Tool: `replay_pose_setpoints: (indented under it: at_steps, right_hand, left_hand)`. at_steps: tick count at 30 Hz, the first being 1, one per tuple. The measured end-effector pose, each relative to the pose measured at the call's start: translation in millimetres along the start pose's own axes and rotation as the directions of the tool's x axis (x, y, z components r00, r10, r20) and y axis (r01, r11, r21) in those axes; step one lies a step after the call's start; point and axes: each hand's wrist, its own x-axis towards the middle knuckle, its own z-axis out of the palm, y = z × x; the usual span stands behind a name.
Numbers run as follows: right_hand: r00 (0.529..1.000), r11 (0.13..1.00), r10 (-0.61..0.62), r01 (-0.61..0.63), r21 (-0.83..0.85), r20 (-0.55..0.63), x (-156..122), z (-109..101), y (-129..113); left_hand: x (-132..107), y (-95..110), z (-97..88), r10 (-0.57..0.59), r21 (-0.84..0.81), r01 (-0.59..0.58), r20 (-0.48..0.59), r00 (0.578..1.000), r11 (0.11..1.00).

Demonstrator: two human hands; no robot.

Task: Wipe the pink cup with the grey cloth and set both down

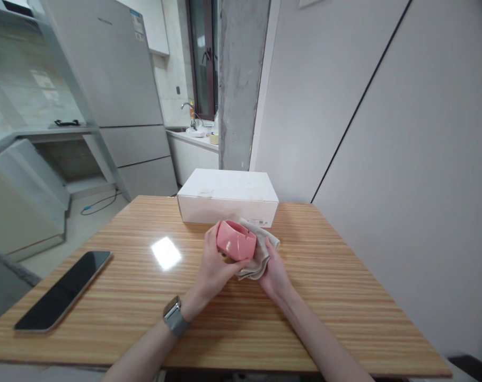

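Observation:
My left hand (213,265) is wrapped around a small pink faceted holder (236,240) and holds it just above the wooden table (324,297). A grey watch sits on that wrist. My right hand (273,270) grips a beige cloth (260,254) and presses it against the right side of the pink holder. The cloth hangs partly under the holder and over my fingers. Both hands meet near the middle of the table, in front of a white box (228,197).
A dark phone (63,291) lies face up at the table's left edge. The white box stands at the far edge. A grey wall runs close along the right side. A fridge, counter and sink stand beyond the table.

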Motion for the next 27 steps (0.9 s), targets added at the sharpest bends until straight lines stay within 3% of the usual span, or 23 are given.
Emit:
replay_pose_setpoints:
  at_steps: [2,5,7,10,12,16,18,20,23,25,27]
  right_hand:
    - [1.0,1.0,-0.001,0.001,0.002,0.022,0,-1,0]
    - [1.0,1.0,-0.002,0.002,0.003,0.006,3,-7,-2]
    - [0.998,0.999,0.016,-0.013,0.041,-0.068,6,-13,-5]
    - [0.984,0.994,0.08,-0.067,0.087,-0.162,7,-18,-9]
    - [0.982,0.992,0.11,-0.099,0.078,-0.155,5,-16,-10]
    - [0.987,0.994,0.095,-0.087,0.059,-0.133,0,-9,-11]
    - [0.988,0.997,0.071,-0.065,0.047,-0.134,1,-7,-10]
    - [0.993,0.999,0.037,-0.035,0.026,-0.108,3,-6,-8]
    - [0.999,0.999,-0.028,0.029,0.016,-0.046,6,-6,-5]
    - [0.999,0.998,-0.045,0.046,0.031,-0.031,8,-6,-2]
    - [0.998,0.998,-0.033,0.036,0.054,-0.049,8,-7,-2]
  left_hand:
    - [-1,-2,0.3,0.039,0.051,-0.039,-0.009,0.999,0.998]
    - [-2,-4,-2.3,0.056,0.013,-0.059,0.129,0.99,0.998]
    - [0,-4,-4.7,0.062,-0.053,-0.052,0.213,0.975,0.997]
    - [3,-4,-7.5,0.042,-0.106,-0.019,0.216,0.975,0.994]
    - [5,-2,-9.4,0.003,-0.124,0.026,0.231,0.973,0.992]
    - [10,7,-15.9,-0.061,-0.235,0.175,0.426,0.903,0.956]
    - [11,10,-17.5,-0.05,-0.275,0.198,0.465,0.884,0.941]
    - [11,10,-15.4,-0.034,-0.26,0.149,0.401,0.916,0.954]
    - [8,3,-6.8,-0.008,-0.158,0.041,0.204,0.979,0.987]
    - [5,-3,-1.6,0.022,-0.08,-0.013,0.108,0.994,0.997]
    - [3,-6,0.0,0.046,-0.035,-0.042,0.107,0.993,0.998]
